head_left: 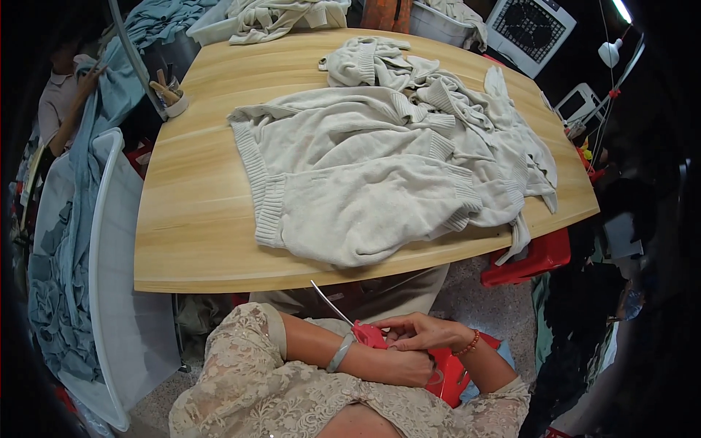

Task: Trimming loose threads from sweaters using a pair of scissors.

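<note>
Red snips (pixel 369 334) sit low centre, below the table (pixel 190 219) edge, in the person's lap area. Red handle end is at the hands; a thin metal blade or prong runs up toward 11 o'clock, so long axis goes roughly 11 to 5.

L hand (pixel 409 365) lies under and just at 4 o'clock of the handle, fingers curled mostly closed; looks like it grips the snips but the wrist hides the contact, so can't tell for sure. Grey bangle (pixel 339 353) on that wrist.

R hand (pixel 420 332) is right at 3 o'clock of the handle, fingers bent and loosely spread, tips touching the red part. Nothing seen clamped in it. Bead bracelet (pixel 473 342) on wrist. Both hands about equally near; R fingertips are closest to the handle.

Red stool (pixel 453 376) shows under the hands, at 5 o'clock.

On the table at 12 o'clock: a heap of cream sweaters (pixel 365 182), spread flat-ish, ribbed hems toward the near edge, well apart from the hands. Bins w/ more cloth at far edge. Blue fabric (pixel 66 292) over a white chair (pixel 109 306) at 9 o'clock.
</note>
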Motion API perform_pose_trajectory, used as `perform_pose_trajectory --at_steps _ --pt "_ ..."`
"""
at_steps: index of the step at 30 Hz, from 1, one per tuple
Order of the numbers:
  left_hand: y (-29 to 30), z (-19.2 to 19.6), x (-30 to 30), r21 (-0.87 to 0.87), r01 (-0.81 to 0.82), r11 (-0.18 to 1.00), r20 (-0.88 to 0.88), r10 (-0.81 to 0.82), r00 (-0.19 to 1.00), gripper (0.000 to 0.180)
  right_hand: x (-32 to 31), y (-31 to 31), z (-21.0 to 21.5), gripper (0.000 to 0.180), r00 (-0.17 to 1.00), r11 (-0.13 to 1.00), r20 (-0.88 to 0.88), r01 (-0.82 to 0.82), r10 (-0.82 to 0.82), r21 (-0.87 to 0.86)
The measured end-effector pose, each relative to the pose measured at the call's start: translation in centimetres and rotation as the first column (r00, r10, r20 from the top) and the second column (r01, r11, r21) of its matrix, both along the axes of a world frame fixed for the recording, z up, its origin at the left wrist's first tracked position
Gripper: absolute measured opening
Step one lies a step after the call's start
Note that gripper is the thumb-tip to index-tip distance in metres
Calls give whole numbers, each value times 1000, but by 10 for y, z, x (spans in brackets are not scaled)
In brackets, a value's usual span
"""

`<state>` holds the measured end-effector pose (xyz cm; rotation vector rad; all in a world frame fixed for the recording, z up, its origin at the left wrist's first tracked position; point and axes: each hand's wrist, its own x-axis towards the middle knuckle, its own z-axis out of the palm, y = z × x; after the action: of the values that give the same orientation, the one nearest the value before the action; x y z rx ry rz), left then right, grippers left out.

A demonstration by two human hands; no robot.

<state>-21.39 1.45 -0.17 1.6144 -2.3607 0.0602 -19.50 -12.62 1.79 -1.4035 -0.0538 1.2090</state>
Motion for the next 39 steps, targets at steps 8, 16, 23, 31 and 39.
perform_pose_trajectory --at_steps 8,16,23,31,39 --pt "39 18 54 -322 101 941 -56 -125 990 23 5 -3 20 61 969 963 -53 245 -241 112" --pt "126 2 182 -199 -876 439 -337 809 481 50 23 -20 55 27 470 651 881 684 -46 -331" --pt "238 -21 210 189 -920 343 -33 939 343 57 70 5 62 30 290 747 900 505 325 -432" --pt "295 11 219 211 -977 26 340 935 98 47 110 35 62 25 496 854 821 260 283 -451" --pt "226 -30 234 120 -971 204 -82 977 196 65 143 57 86 24 566 815 736 180 372 -551"
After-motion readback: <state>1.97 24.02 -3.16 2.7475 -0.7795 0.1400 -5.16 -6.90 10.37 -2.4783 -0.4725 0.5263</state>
